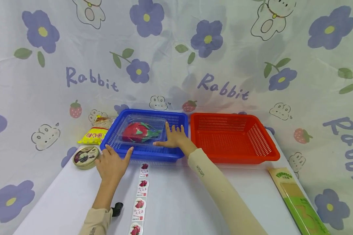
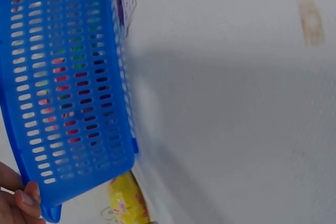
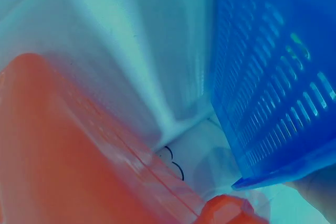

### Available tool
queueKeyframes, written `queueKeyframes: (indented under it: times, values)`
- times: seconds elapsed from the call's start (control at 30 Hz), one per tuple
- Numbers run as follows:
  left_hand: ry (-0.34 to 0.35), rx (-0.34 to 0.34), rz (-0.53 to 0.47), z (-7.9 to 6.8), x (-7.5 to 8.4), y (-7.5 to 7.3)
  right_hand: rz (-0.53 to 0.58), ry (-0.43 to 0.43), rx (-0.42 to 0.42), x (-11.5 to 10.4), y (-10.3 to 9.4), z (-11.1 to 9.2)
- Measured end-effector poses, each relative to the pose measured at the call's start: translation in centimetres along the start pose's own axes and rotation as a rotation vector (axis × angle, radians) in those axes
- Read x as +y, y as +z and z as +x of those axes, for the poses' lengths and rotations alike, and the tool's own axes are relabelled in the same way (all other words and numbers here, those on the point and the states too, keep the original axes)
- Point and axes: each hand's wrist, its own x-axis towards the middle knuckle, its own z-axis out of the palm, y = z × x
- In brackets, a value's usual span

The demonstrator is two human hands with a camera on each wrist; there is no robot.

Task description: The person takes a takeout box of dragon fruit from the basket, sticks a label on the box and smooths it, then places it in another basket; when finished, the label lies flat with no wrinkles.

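Note:
A blue plastic basket [image 1: 153, 156] stands toward the back of the table. Inside it lies a clear plastic container [image 1: 153, 121] holding a red dragon fruit [image 1: 133, 132] with green scales. My left hand [image 1: 111, 163] is at the basket's front left corner, thumb apart, with fingertips at the rim. In the left wrist view, fingers [image 2: 26, 199] touch that corner of the rim. Over the basket's right side, my right hand [image 1: 175, 138] spreads its fingers beside the container's right edge. The right wrist view shows the blue basket's wall [image 3: 283, 87] but little of the hand.
A red basket [image 1: 232, 158] stands right beside the blue one. At left are a round tin [image 1: 86, 157] and a yellow bag [image 1: 97, 132]. A strip of dragon fruit stickers [image 1: 139, 204] runs down the table front. A green and brown packet [image 1: 300, 202] lies at right.

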Motion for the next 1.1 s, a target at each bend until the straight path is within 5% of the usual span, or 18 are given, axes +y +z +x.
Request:
queueKeyframes:
  times: [1.1]
  values:
    - [0.001,-0.005,-0.021,0.0,0.0,0.2,0.049,0.051,-0.04,-0.4,1.7,1.9]
